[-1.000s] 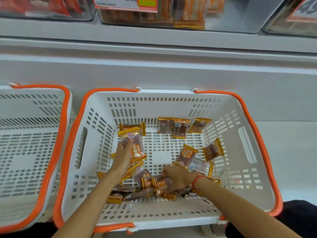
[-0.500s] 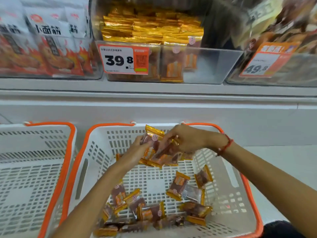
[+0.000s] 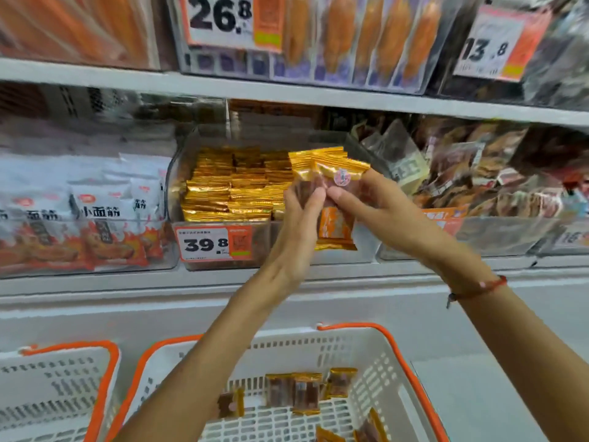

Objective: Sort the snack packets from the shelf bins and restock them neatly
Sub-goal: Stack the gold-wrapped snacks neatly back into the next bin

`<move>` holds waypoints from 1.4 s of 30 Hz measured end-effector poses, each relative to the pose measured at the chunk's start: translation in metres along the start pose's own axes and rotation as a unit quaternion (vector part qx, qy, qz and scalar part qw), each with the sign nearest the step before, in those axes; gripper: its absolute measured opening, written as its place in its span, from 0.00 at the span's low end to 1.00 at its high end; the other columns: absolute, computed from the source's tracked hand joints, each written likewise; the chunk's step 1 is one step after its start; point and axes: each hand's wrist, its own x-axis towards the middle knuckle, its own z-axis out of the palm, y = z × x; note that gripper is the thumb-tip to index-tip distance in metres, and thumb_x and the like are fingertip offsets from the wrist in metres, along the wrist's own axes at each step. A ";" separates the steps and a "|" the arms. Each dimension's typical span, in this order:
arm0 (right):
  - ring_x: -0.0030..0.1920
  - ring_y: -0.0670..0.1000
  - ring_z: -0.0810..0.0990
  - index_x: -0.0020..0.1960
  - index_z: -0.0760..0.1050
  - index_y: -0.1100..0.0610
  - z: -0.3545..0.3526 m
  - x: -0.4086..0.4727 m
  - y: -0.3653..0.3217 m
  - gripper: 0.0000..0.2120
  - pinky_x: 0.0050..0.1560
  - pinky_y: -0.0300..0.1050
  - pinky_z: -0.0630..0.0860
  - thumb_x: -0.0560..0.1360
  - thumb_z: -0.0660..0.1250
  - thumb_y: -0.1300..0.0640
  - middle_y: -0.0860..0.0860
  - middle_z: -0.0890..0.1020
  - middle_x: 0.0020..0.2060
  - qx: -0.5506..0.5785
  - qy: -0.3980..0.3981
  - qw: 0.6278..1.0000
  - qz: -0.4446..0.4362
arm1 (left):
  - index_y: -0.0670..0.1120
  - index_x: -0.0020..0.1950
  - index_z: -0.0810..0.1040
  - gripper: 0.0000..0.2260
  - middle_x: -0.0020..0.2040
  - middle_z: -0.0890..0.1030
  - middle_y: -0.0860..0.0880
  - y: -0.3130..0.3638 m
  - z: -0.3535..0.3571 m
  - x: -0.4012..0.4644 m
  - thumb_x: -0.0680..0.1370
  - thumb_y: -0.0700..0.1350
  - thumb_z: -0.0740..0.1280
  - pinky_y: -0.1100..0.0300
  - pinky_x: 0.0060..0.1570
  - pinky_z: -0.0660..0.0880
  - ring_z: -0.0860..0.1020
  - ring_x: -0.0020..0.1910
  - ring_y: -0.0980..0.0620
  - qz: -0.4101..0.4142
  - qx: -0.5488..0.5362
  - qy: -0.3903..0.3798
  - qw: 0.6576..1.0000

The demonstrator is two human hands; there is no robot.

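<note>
While both arms are reaching up from below, a person's left hand (image 3: 298,215) and right hand (image 3: 379,207) are together gripping a small stack of gold-edged, clear-fronted snack packets (image 3: 331,186), fingers curled around its sides, and are holding it upright at the open front of a clear plastic shelf bin (image 3: 223,260) on the lower shelf. That bin is carrying tight rows of matching gold foil packets (image 3: 232,189) on its left side, and a white and orange price tag reading 39.8 (image 3: 216,243) is sitting on its front wall. A red string bracelet (image 3: 478,287) is circling the right wrist. Beneath the shelf, a white slotted plastic basket with an orange rim (image 3: 398,355) is standing on the floor, with several loose brown and gold snack packets (image 3: 299,393) lying flat on its bottom; a second white basket with an orange rim (image 3: 105,371) is standing just beside it to the left. White bags with flame graphics (image 3: 105,231) are filling the neighbouring bin on the left, brown mixed packets (image 3: 484,173) are crowding the bin on the right, and orange vacuum-packed sausages (image 3: 360,36) are lining the shelf above
</note>
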 end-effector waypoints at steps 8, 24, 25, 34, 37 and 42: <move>0.45 0.48 0.82 0.61 0.70 0.51 -0.038 0.044 0.045 0.25 0.47 0.50 0.80 0.70 0.72 0.43 0.48 0.82 0.49 -0.259 0.032 0.965 -0.037 | 0.53 0.74 0.62 0.23 0.72 0.66 0.46 0.004 -0.019 0.076 0.81 0.59 0.58 0.45 0.71 0.62 0.62 0.73 0.44 -0.003 0.421 -0.080 0.904; 0.60 0.53 0.74 0.73 0.63 0.55 -0.010 0.061 0.073 0.27 0.59 0.47 0.74 0.77 0.68 0.57 0.53 0.70 0.60 -0.255 -0.146 0.946 0.137 | 0.53 0.71 0.67 0.20 0.68 0.73 0.50 -0.008 -0.033 0.076 0.81 0.57 0.59 0.52 0.59 0.70 0.72 0.65 0.48 0.096 0.659 -0.071 0.743; 0.62 0.54 0.72 0.73 0.65 0.54 -0.008 0.065 0.073 0.25 0.61 0.47 0.70 0.78 0.67 0.53 0.55 0.69 0.62 -0.326 -0.158 0.923 0.129 | 0.53 0.70 0.69 0.20 0.68 0.73 0.50 -0.007 -0.035 0.074 0.81 0.58 0.56 0.51 0.60 0.70 0.71 0.65 0.48 0.108 0.675 -0.079 0.726; 0.64 0.56 0.72 0.74 0.62 0.54 0.004 0.052 0.062 0.27 0.64 0.52 0.71 0.79 0.65 0.50 0.57 0.69 0.69 -0.339 -0.092 0.923 0.155 | 0.51 0.67 0.74 0.15 0.66 0.75 0.52 -0.006 -0.060 0.019 0.82 0.50 0.60 0.56 0.66 0.63 0.69 0.67 0.53 0.213 0.598 0.051 0.771; 0.63 0.53 0.72 0.71 0.68 0.55 0.018 0.006 0.066 0.22 0.64 0.47 0.72 0.79 0.64 0.52 0.55 0.72 0.66 -0.293 0.095 0.951 0.031 | 0.49 0.57 0.79 0.10 0.55 0.80 0.53 -0.027 -0.074 -0.039 0.80 0.46 0.61 0.61 0.54 0.69 0.73 0.56 0.55 0.276 0.512 0.150 0.800; 0.54 0.53 0.76 0.54 0.78 0.59 0.087 -0.094 0.104 0.08 0.55 0.33 0.67 0.77 0.66 0.58 0.54 0.80 0.51 -0.242 0.252 0.933 -0.081 | 0.52 0.49 0.80 0.08 0.46 0.79 0.59 -0.119 -0.102 -0.120 0.79 0.45 0.62 0.75 0.39 0.66 0.74 0.44 0.60 0.141 0.471 0.183 0.852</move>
